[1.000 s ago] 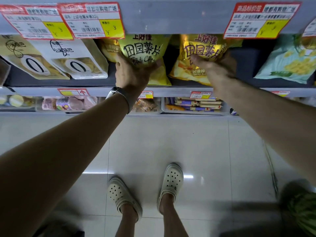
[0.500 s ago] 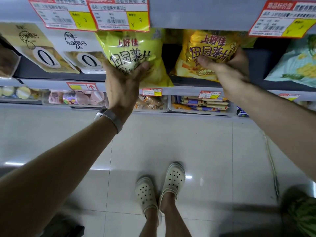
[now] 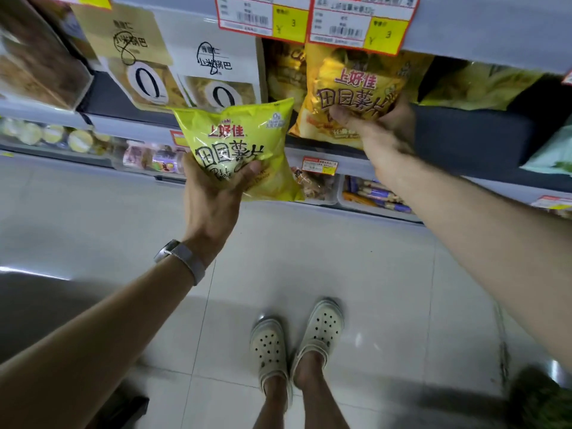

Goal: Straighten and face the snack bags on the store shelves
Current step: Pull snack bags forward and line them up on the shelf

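Observation:
My left hand point(image 3: 213, 193) grips a lime-green potato chip bag point(image 3: 238, 144) by its lower part and holds it out in front of the shelf, clear of the shelf edge point(image 3: 346, 156), label facing me. A golden-yellow chip bag point(image 3: 356, 88) of the same brand stands on the shelf, and my right hand point(image 3: 377, 125) is closed on its lower half. Behind and left of it another yellow bag point(image 3: 284, 72) leans in shadow.
Two white and tan rice-cracker bags point(image 3: 219, 66) stand to the left on the same shelf. Price tags point(image 3: 359, 23) hang from the shelf above. A dark gap point(image 3: 470, 137) lies right of the golden bag, then a pale green bag point(image 3: 551, 156). Bins of small snacks point(image 3: 371, 193) sit below.
My left hand has pulled the lime-green bag off the shelf, down and toward me. My right hand stays on the golden bag. The view has shifted left.

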Demonstrator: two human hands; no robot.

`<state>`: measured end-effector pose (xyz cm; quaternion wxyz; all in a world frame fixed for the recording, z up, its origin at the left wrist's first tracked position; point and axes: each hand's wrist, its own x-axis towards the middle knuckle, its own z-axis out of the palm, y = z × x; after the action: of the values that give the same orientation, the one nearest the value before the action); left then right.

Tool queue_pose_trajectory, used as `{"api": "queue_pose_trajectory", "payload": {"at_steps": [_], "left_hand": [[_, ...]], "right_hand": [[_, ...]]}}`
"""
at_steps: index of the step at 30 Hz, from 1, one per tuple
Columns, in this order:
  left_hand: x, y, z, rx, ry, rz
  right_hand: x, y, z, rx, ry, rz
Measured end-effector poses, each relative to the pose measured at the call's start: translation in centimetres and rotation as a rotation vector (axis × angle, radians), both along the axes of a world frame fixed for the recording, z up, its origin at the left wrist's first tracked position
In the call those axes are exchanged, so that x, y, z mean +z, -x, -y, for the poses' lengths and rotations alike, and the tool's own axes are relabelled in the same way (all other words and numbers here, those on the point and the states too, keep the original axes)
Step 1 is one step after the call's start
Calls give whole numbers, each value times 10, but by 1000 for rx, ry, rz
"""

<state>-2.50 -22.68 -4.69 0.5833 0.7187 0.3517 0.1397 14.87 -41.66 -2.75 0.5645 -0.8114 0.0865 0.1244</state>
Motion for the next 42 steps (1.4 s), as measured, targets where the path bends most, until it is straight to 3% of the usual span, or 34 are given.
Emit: {"api": "queue_pose_trajectory", "payload": {"at_steps": [12, 17, 23, 27, 34, 42], "left_hand": [[-7, 12, -11, -62, 77, -11], [-1, 8, 2, -115, 27, -42], [12, -1, 36, -179, -58, -108], [24, -14, 74, -219, -93, -158], [34, -42, 150, -271, -44, -150], [26, -71, 201, -434, -133, -101]], "right_hand": [[-17, 7, -28, 3, 151, -28], [-18, 27, -8, -25, -57, -70], [-1, 58, 31, 0, -60, -152], [11, 85, 59, 1, -231, -291], [14, 93, 127, 261, -150, -129], [5, 49, 185, 217, -44, -79]]}}
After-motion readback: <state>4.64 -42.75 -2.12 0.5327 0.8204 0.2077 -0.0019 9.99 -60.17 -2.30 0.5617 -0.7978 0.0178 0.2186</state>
